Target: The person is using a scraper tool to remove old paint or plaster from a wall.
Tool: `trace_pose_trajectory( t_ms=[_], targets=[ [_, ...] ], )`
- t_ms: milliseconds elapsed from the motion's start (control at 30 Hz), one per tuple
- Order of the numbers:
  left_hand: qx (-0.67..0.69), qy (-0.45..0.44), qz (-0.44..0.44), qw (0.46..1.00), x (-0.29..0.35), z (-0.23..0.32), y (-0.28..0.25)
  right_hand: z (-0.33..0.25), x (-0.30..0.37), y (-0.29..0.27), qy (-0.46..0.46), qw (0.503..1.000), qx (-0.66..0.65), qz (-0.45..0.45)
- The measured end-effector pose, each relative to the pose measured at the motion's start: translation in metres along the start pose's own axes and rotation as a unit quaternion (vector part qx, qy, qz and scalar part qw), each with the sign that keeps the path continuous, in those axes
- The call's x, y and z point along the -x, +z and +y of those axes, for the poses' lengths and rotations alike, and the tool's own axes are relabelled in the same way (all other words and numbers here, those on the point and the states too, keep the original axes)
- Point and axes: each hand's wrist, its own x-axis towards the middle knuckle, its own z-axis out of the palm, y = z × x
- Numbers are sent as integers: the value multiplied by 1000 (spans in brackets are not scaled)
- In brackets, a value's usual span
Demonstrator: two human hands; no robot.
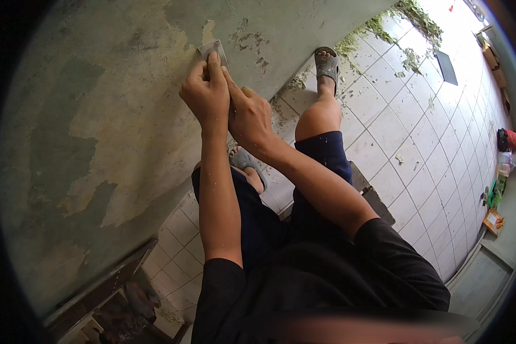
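The left hand pinches a flat scraper blade, which lies just beyond its fingertips against the patchy, peeling wall, front edge tilted up and away; its long axis is hard to tell under the fingers. The right hand, slightly farther back, points its index finger toward the blade's right side, though whether it grips is unclear.
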Motion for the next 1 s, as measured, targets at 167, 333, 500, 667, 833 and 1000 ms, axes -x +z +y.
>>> trace_pose_trajectory(
  t_ms=[167,333,500,667,833,1000],
  targets=[
    [-18,31,-21,999,-17,9,-5,-4,-9,3,13,1000,-2,8],
    [30,26,7,999,-17,14,1,-5,-14,1,-17,999,-14,49],
    [-21,-7,-18,1000,4,0,-4,-1,9,4,17,1000,6,-9],
    [-25,-5,-14,1000,-4,-4,-5,-3,5,9,16,1000,-4,-4],
    [-17,69,-5,997,-27,7,4,2,-20,15,-33,996,-19,81],
    [-3,60,19,998,-2,-6,-1,0,10,11,-11,1000,-3,22]
  ],
)
